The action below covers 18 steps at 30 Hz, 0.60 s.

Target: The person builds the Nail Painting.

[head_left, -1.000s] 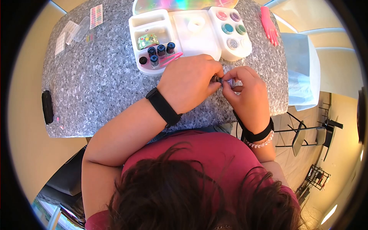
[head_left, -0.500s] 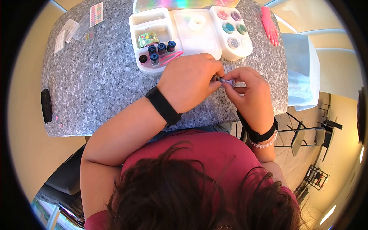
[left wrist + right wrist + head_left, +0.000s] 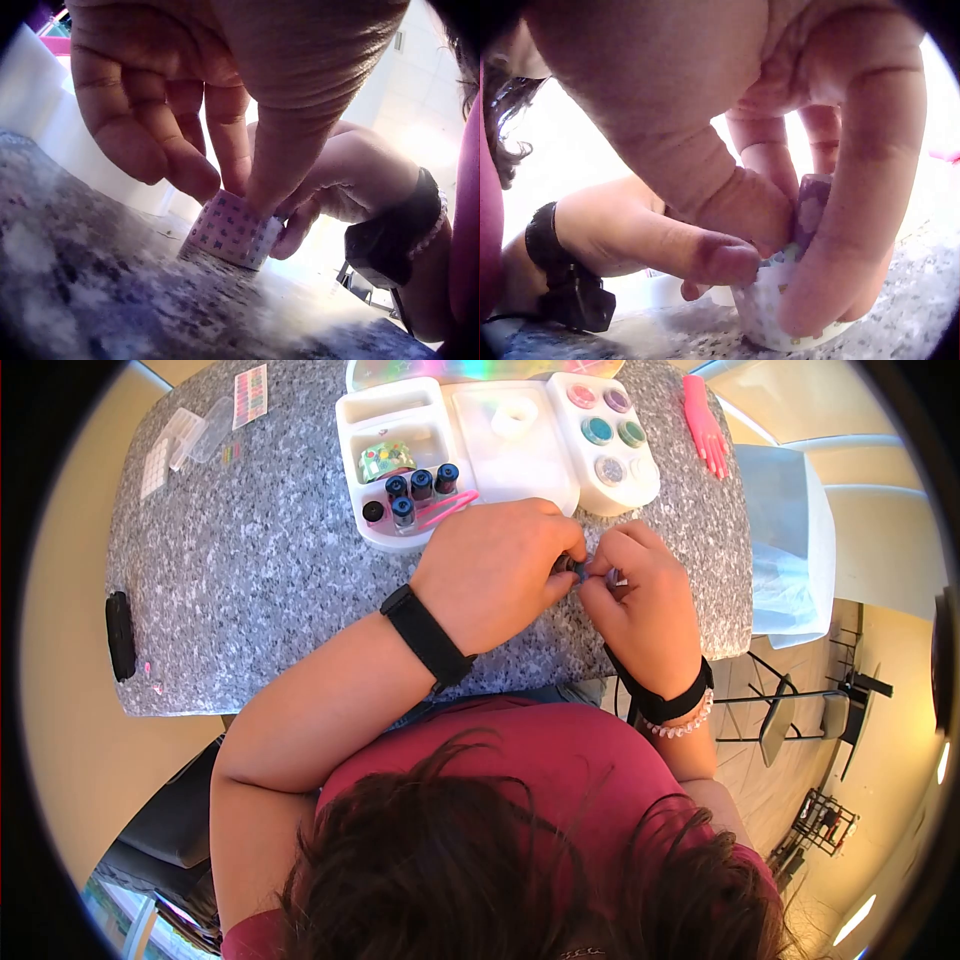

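On the tabletop close to the person's body stands a small ring-shaped roll of patterned tape [image 3: 217, 232], pinkish with tiny dark marks in the left wrist view. Its white outer side [image 3: 761, 315] shows in the right wrist view. My left hand [image 3: 495, 565] grips the roll between thumb and fingers from the left. From the right, my right hand [image 3: 645, 590] pinches a purple patterned strip [image 3: 811, 206] at the roll's upper edge. One right finger overlaps the roll's outer wall. In the head view both hands mostly cover the roll.
Ahead lies an open white case [image 3: 400, 540] with several dark-capped bottles [image 3: 421, 485], pink tweezers [image 3: 450, 508], a green patterned roll [image 3: 387, 461] and glitter pots [image 3: 597, 431]. A pink practice hand [image 3: 705, 430] lies far right. Black pouch [image 3: 121, 635] at left edge.
My right hand drew slightly right, baring more of the purple strip, then came back left against the roll. My left hand has stayed in place.
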{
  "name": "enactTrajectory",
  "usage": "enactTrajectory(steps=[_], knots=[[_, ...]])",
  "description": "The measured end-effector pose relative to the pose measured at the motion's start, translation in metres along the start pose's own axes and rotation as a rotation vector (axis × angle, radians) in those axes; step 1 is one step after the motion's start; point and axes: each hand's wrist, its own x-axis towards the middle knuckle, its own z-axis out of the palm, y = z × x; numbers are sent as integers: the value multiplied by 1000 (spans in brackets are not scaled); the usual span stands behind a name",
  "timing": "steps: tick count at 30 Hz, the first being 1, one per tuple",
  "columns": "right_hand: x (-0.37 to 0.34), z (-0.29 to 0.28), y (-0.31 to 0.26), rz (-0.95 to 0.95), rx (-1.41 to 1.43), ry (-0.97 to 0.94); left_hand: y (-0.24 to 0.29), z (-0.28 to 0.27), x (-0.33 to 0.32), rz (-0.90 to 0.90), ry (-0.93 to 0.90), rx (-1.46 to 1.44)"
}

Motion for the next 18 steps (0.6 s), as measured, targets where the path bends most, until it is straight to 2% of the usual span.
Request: enactTrajectory(steps=[9, 18], knots=[[5, -2, 3, -36, -48, -22, 1, 0, -1, -2, -2, 19], [-2, -15, 6, 69, 117, -65, 3, -2, -2, 5, -8, -43]])
